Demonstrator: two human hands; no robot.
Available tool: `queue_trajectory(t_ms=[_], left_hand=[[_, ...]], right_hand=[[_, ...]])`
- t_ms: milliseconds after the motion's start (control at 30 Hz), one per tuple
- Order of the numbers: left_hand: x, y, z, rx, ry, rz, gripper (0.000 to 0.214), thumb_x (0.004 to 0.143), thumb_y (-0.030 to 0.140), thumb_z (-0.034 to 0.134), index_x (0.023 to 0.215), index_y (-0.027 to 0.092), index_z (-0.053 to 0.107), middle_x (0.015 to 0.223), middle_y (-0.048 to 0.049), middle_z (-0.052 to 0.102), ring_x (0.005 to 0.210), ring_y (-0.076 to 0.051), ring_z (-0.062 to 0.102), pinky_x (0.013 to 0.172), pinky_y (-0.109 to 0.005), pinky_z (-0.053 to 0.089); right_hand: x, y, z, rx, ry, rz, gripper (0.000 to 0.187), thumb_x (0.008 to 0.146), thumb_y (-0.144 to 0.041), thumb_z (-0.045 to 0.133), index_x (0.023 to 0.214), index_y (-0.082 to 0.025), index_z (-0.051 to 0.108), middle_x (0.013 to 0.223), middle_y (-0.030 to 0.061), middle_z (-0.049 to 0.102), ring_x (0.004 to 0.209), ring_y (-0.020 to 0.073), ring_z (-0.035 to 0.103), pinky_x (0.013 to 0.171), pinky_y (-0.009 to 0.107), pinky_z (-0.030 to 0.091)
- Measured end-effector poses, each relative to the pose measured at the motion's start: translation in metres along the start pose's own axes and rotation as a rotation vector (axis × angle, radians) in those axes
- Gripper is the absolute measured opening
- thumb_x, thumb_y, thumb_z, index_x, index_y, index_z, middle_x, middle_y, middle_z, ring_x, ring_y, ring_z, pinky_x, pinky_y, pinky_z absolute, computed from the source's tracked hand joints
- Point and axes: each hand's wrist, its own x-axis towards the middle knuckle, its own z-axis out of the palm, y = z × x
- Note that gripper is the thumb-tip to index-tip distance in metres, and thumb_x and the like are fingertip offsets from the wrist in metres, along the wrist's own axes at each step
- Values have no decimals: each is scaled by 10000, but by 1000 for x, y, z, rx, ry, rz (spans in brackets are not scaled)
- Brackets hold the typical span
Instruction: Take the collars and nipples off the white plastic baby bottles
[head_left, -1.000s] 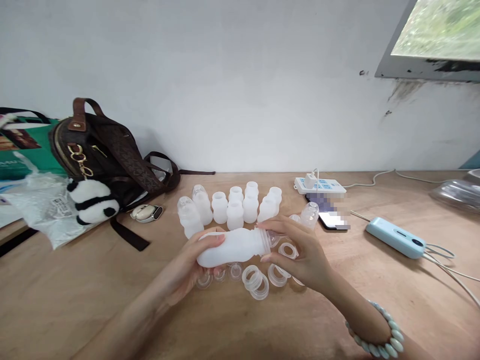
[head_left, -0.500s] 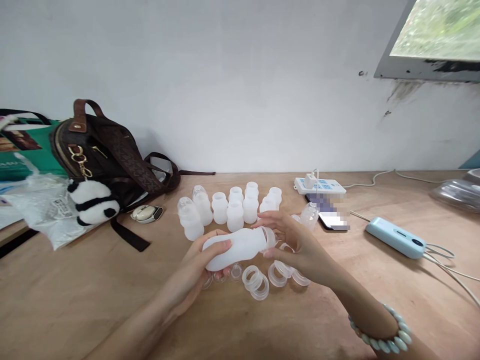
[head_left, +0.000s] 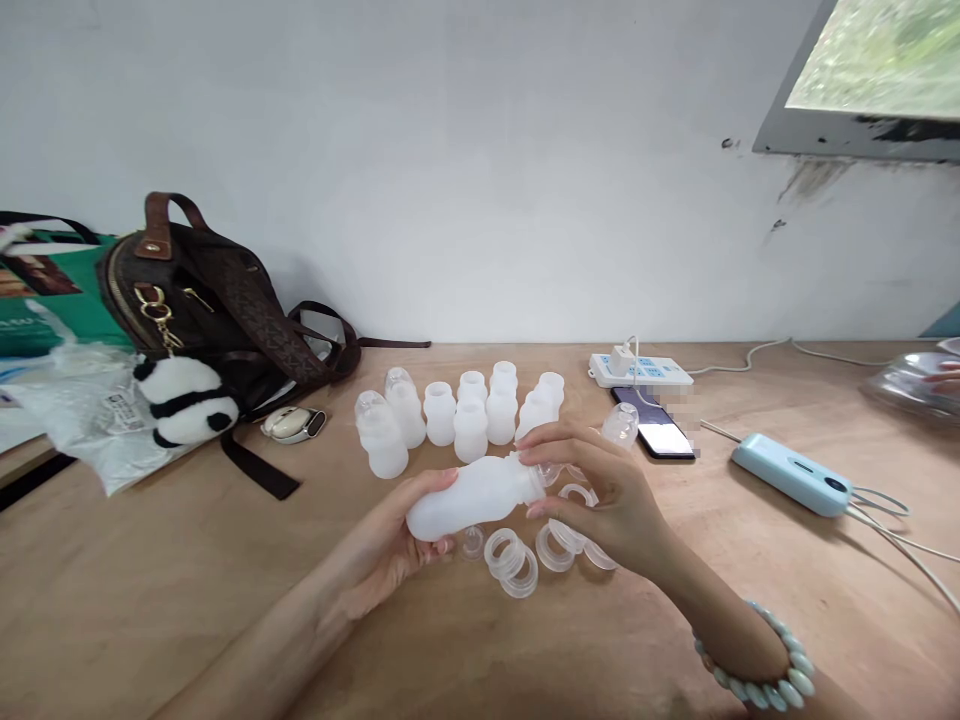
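My left hand [head_left: 390,540] grips the base of a white translucent bottle [head_left: 472,497] that lies tilted, neck pointing right. My right hand [head_left: 600,490] has its fingers closed round the bottle's neck, pinching a small clear part there that I cannot make out. Just below the bottle lie several clear rings [head_left: 517,560] on the wooden table [head_left: 150,600]. Behind stand several more white bottles [head_left: 469,412], some with clear domed caps.
A brown bag [head_left: 210,300] with a panda toy [head_left: 184,400] and plastic wrap [head_left: 82,420] lies at the left. A power strip [head_left: 637,370], a phone [head_left: 656,428], a light blue device [head_left: 791,474] with cables and a clear plastic item [head_left: 911,385] sit at the right.
The bottle has tilted a little, its base dropping and neck rising. My right hand's fingers have shifted over the neck. Another person's fingertips have appeared at the far right edge.
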Motion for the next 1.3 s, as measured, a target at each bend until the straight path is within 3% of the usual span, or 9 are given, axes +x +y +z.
queue_trajectory(t_ms=[233, 500, 567, 700, 867, 967, 1033, 1167, 1300], left_hand=[[-4, -15, 0, 657, 95, 708, 289, 702, 371, 806, 894, 211, 660, 858, -17, 627, 770, -196, 575, 670, -273, 442], [-2, -3, 0, 324, 11, 244, 396, 750, 522, 693, 888, 162, 601, 647, -2, 589, 536, -135, 495, 522, -244, 376], [-4, -6, 0, 410, 21, 363, 383, 731, 498, 730, 899, 174, 612, 682, -4, 600, 561, -147, 515, 532, -250, 390], [-5, -15, 1, 615, 116, 674, 335, 688, 410, 812, 895, 202, 650, 837, -23, 628, 753, -203, 585, 646, -276, 451], [-2, -13, 4, 228, 11, 215, 399, 763, 494, 729, 965, 169, 616, 704, -10, 620, 550, -133, 519, 515, -235, 377], [-4, -13, 8, 180, 3, 179, 383, 776, 488, 722, 963, 168, 626, 719, -13, 622, 573, -138, 540, 537, -239, 403], [-4, -16, 8, 338, 6, 335, 351, 776, 479, 731, 941, 188, 623, 722, -7, 621, 591, -156, 553, 537, -246, 417], [2, -29, -9, 869, 6, 883, 295, 803, 343, 756, 1067, 235, 679, 1008, -74, 692, 870, -251, 644, 746, -331, 507], [10, -34, -29, 1169, -178, 1056, 275, 935, 218, 567, 1166, 269, 707, 1176, -124, 710, 990, -296, 655, 866, -403, 488]], right_hand=[[-3, 8, 11, 155, 110, 511, 213, 876, -426, 644, 876, -216, 607, 572, -43, 581, 475, 120, 531, 429, 233, 412], [1, 2, 0, 269, -120, 522, 381, 780, -418, 752, 1066, -220, 599, 691, -35, 575, 630, 135, 523, 545, 257, 415], [1, 6, 4, 238, -92, 543, 278, 819, -454, 705, 875, -200, 606, 617, -49, 496, 567, 116, 445, 502, 252, 341], [-2, 12, 8, 203, -109, 547, 494, 972, -526, 448, 604, -197, 466, 536, -53, 387, 493, 90, 342, 462, 252, 271], [-1, 5, -3, 209, -177, 383, 410, 891, -434, 649, 1258, -280, 553, 1087, 47, 677, 903, 183, 636, 708, 298, 525], [0, 2, -4, 147, -141, 328, 316, 829, -328, 719, 1125, -261, 629, 1045, 44, 684, 954, 196, 630, 751, 302, 524], [0, 4, -1, 191, -74, 396, 163, 840, -345, 681, 938, -221, 643, 827, 18, 661, 741, 158, 608, 602, 262, 491], [-1, 12, 10, 393, -80, 667, 325, 857, -444, 603, 657, -205, 513, 535, -51, 498, 426, 80, 397, 384, 214, 291], [-3, 16, 18, 412, -137, 777, 420, 898, -473, 522, 579, -202, 482, 477, -40, 498, 392, 76, 382, 374, 214, 260]])
